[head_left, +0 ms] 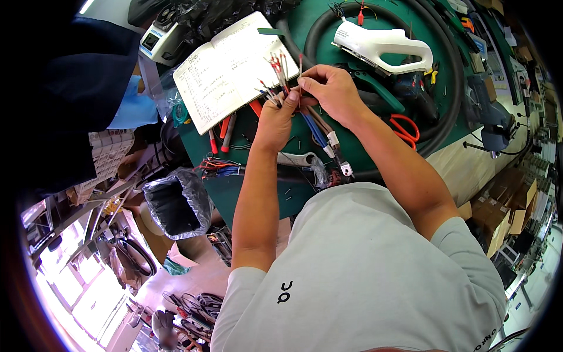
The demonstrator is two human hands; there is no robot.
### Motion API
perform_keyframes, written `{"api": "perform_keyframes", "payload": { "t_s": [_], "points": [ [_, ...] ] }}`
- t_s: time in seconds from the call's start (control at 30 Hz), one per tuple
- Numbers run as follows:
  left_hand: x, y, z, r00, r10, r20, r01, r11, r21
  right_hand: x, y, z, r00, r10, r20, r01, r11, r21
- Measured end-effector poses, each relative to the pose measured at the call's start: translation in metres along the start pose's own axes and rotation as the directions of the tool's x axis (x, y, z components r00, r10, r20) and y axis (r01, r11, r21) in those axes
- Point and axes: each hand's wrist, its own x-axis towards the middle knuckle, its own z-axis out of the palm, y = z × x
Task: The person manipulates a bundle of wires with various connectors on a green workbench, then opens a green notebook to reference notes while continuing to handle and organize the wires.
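Note:
My left hand [274, 124] is closed around a bundle of thin wires [281, 69], whose stripped or red-sleeved ends fan upward above the thumb. To its right, my right hand [337, 92] pinches a single wire with a red tip [301, 61] between thumb and forefinger. Thicker blue and brown wires [315, 130] run down from below the hands, ending in metal lugs [346, 169] near my shirt. An open notebook [226, 64] with handwriting lies behind and left of my left hand. Fingers hide where the single wire meets the bundle.
On the green table [226, 196] a thick black cable [454, 76] curves around a white handled device [381, 48], a power drill [415, 94] and red-handled scissors [404, 130]. A wrench [296, 159] and red-handled tools [226, 134] lie nearer. A lined bin [177, 202] stands left of the table.

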Motion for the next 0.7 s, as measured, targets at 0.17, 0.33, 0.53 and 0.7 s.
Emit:
{"api": "perform_keyframes", "payload": {
  "t_s": [0.17, 0.33, 0.53, 0.7],
  "points": [
    [-0.002, -0.001, 0.0, 1.0, -0.006, -0.001, 0.006, 1.0, -0.015, -0.006, 0.005, -0.005, 0.997, 0.068, 0.049, -0.077, 0.969, 0.236],
    [-0.007, -0.002, 0.002, 1.0, -0.004, -0.009, 0.004, 0.999, -0.048, -0.015, 0.003, -0.012, 0.995, 0.038, 0.096, -0.051, 0.99, 0.134],
    [-0.009, -0.007, 0.001, 1.0, -0.005, 0.006, 0.005, 0.998, -0.055, -0.023, 0.004, -0.017, 0.992, -0.006, 0.129, -0.011, 0.992, 0.125],
    [-0.011, -0.008, 0.001, 0.999, 0.033, 0.027, -0.033, 0.999, -0.006, -0.023, 0.009, -0.017, 0.991, -0.061, 0.123, 0.045, 0.991, 0.128]
  ]
}}
